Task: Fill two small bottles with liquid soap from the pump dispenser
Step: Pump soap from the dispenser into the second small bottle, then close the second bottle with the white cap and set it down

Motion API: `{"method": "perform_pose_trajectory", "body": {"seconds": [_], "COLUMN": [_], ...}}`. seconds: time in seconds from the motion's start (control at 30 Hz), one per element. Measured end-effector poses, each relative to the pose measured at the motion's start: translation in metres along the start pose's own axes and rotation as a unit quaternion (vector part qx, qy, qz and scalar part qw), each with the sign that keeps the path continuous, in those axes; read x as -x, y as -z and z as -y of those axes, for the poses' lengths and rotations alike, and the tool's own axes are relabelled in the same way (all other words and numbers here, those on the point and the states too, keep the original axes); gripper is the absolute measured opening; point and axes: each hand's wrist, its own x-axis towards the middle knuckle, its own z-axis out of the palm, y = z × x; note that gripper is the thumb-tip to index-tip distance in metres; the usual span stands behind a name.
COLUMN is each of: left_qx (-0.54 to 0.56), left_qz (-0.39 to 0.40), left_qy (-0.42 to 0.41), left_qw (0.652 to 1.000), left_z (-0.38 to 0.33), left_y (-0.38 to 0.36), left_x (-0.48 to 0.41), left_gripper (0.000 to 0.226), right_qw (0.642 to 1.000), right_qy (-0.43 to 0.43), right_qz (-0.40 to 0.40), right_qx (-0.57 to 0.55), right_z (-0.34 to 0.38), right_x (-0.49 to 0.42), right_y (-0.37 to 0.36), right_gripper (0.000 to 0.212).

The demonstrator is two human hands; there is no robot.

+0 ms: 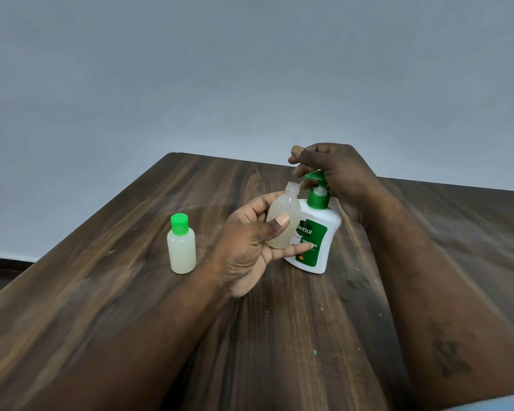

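Observation:
A white pump dispenser (316, 235) with a green label and green pump head stands on the wooden table (131, 292). My left hand (250, 241) grips an uncapped small translucent bottle (282, 216), tilted, with its open neck just under the pump's spout. My right hand (336, 170) rests on top of the green pump head, fingers curled over it. A second small bottle (181, 244), capped in green and filled with pale liquid, stands upright to the left, apart from both hands.
The table's far edge runs close behind the dispenser, with a plain grey wall beyond. Its left edge slants down toward a dark floor strip (0, 268). Small specks lie on the wood near the front.

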Motion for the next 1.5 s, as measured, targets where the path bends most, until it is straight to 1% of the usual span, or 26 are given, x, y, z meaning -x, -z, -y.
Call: {"method": "perform_pose_trajectory", "body": {"seconds": [0.1, 0.2, 0.27, 0.37, 0.47, 0.57, 0.7, 0.83, 0.93, 1.23, 1.4, 1.5], "left_qx": [-0.026, -0.076, -0.105, -0.140, -0.170, -0.200, -0.276, -0.331, -0.354, -0.383, -0.426, -0.469], "left_qz": [-0.021, -0.040, -0.049, -0.061, -0.076, -0.076, -0.079, -0.098, -0.113, -0.161, -0.183, -0.215], "left_qy": [-0.007, -0.026, -0.037, -0.064, -0.093, -0.117, -0.160, -0.184, -0.187, -0.175, -0.148, -0.147], "left_qw": [0.999, 0.996, 0.993, 0.986, 0.978, 0.970, 0.944, 0.920, 0.909, 0.893, 0.874, 0.844], "left_z": [0.001, 0.002, 0.003, 0.003, 0.003, -0.001, -0.007, -0.008, -0.007, -0.010, -0.013, -0.016], "left_y": [0.001, 0.000, -0.001, 0.000, 0.002, 0.002, 0.003, 0.010, 0.020, 0.040, 0.052, 0.055], "left_x": [0.000, 0.002, 0.002, 0.002, 0.002, 0.004, 0.015, 0.033, 0.048, 0.092, 0.103, 0.106], "left_gripper": [0.048, 0.048, 0.043, 0.029, 0.030, 0.034, 0.037, 0.035, 0.033, 0.035, 0.036, 0.035], "right_qw": [1.000, 0.999, 0.999, 0.999, 0.999, 0.997, 0.986, 0.959, 0.945, 0.949, 0.955, 0.961], "right_qy": [-0.002, -0.003, -0.001, -0.001, 0.012, 0.027, 0.067, 0.117, 0.143, 0.148, 0.159, 0.145], "right_qz": [0.002, -0.002, 0.001, -0.001, -0.024, -0.068, -0.148, -0.247, -0.281, -0.247, -0.193, -0.127], "right_qx": [-0.011, -0.036, -0.048, -0.055, -0.028, -0.020, 0.028, 0.078, 0.083, 0.126, 0.158, 0.198], "right_z": [-0.001, -0.003, -0.004, -0.006, -0.007, -0.006, -0.007, -0.006, -0.005, -0.017, -0.029, -0.033], "right_x": [0.004, 0.008, 0.010, 0.014, 0.018, 0.024, 0.038, 0.062, 0.079, 0.117, 0.133, 0.138], "right_y": [0.000, -0.001, -0.002, -0.001, 0.003, 0.007, 0.014, 0.015, 0.009, -0.027, -0.053, -0.069], "right_gripper": [0.041, 0.046, 0.048, 0.049, 0.052, 0.050, 0.044, 0.023, 0.015, 0.007, 0.004, 0.006]}}
